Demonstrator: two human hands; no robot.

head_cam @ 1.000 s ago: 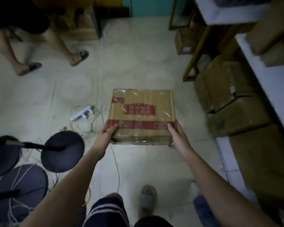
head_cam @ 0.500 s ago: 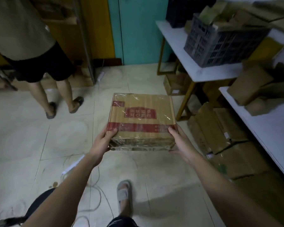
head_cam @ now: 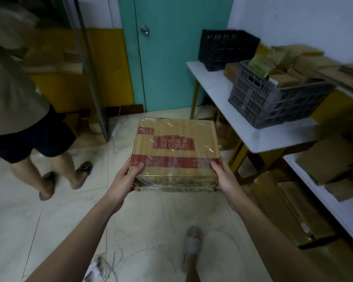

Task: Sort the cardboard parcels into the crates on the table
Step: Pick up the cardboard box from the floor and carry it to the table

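Parcel (head_cam: 175,153): flat cardboard box with red print under clear film, carried level at mid-frame over the floor, near edge toward the wearer.
Left hand (head_cam: 125,181): gripping the parcel's near left corner, thumb on top by the red band, fingers tucked beneath.
Right hand (head_cam: 225,180): same grip at the near right corner, thumb on top, fingers under the box.
Grip: both hands sit at the near edge; far edge sticks out unsupported.
Table (head_cam: 259,137): white top to the right of the parcel, its near left edge just beside the parcel's right side in view.
Grey crate (head_cam: 273,98): on that table, stuffed with cardboard packs rising above the rim.
Black crate (head_cam: 226,49): farther back on the same table, by the wall; contents can't be made out.
Second table (head_cam: 334,208): lower right, more brown parcels on it, flat cardboard stacked under.
Person (head_cam: 22,110): standing left, well apart from the parcel.
Open room: bare tile floor (head_cam: 151,220) between person and table; teal door (head_cam: 171,53) straight ahead.
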